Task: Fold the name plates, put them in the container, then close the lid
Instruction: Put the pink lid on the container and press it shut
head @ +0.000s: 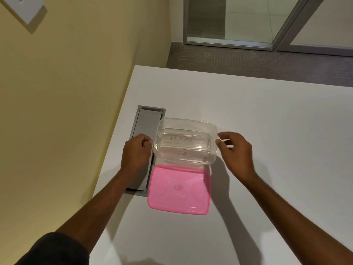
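Note:
A clear plastic container [213, 150] stands on the white table [277, 131]. Inside it lie two folded name plates, one marked "BATMAN" [184, 139] and one marked "DOG" [182, 153] nearer to me. The pink lid [179, 188] lies flat on the table just in front of the container. My left hand [136, 152] hovers with curled fingers right beside the container's left wall and holds nothing. My right hand [236, 150] is at the container's right rim, thumb and forefinger loosely curled with a gap between them, their tips just at the rim's edge.
A grey cable hatch [142, 131] is set into the table under my left hand. The table's left edge runs along a yellow wall [66, 92]. Carpet and a glass door [248, 20] lie beyond the far edge.

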A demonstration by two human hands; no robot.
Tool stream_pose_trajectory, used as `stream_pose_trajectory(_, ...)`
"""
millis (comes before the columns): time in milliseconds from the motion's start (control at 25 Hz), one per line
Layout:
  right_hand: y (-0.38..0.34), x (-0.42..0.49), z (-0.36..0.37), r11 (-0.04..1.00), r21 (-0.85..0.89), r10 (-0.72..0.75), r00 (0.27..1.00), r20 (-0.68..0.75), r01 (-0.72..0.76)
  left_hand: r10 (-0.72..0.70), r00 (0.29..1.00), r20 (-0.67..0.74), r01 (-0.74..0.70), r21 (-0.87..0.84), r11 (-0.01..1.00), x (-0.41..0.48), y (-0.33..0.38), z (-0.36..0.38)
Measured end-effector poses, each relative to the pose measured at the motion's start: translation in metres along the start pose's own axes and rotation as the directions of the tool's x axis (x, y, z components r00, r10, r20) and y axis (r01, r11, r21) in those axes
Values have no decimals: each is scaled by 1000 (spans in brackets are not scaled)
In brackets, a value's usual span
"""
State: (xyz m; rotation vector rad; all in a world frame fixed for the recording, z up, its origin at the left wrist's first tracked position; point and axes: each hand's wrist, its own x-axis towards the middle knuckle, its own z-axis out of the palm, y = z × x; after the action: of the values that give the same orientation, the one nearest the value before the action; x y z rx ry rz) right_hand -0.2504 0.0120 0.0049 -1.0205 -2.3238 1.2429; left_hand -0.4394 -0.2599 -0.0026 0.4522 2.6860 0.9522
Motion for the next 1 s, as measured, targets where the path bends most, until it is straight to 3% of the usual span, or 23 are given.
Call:
stream_pose_trajectory(120, 35, -26, -4, 975, 6, 224, 974, -23, -224, -185, 981, 57, 184, 18, 983, -22, -22, 5)
stream_pose_trajectory(240, 61, -58, 6, 892, 21, 447, 888, 112, -452, -296, 947, 121, 293, 47, 955, -44, -38, 13)
stream_pose_trajectory(320, 72, -77, 17, 852, -14, 516, 836, 188, -523, -335, 930, 148, 326, 81, 942, -55, -43, 21)
stream_pose_trajectory(720, 75, -102, 46, 897, -147, 443, 848, 292, -418, -345, 920, 183, 343, 45, 938, -76, -39, 36)
stream_pose_trajectory(1000, 65, -118, 18, 942, -95, 335, 895, 295, -321, -412, 883, 227, 439, -85, 895, -83, -38, 23)
